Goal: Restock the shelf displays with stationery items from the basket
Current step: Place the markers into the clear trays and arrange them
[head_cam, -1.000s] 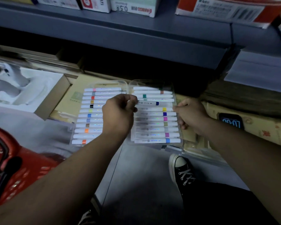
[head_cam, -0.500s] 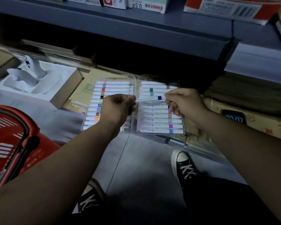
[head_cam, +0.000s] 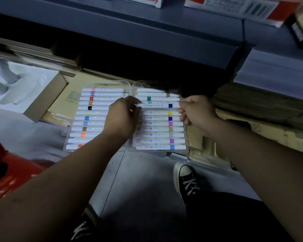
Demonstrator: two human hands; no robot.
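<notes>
A clear plastic marker case (head_cam: 185,149) lies open flat on the bottom shelf, both halves filled with several white markers with coloured bands. A dark-blue-banded marker (head_cam: 157,105) lies across the right half, level with its row. My left hand (head_cam: 123,117) rests over the case's middle hinge, its fingertips at the marker's left end. My right hand (head_cam: 196,110) pinches the marker's right end at the case's right edge. The red basket (head_cam: 10,173) sits on the floor at the lower left.
A dark grey upper shelf (head_cam: 147,30) with boxes overhangs the case. An open cardboard box with white moulded packing (head_cam: 24,89) stands left. Brown paper stacks (head_cam: 262,109) lie right. My black sneakers (head_cam: 187,179) stand on the grey floor just below the shelf edge.
The blue marker, held raised between both hands half a second ago, has come down level into the right half of the case. My right hand has moved out to the case's right edge.
</notes>
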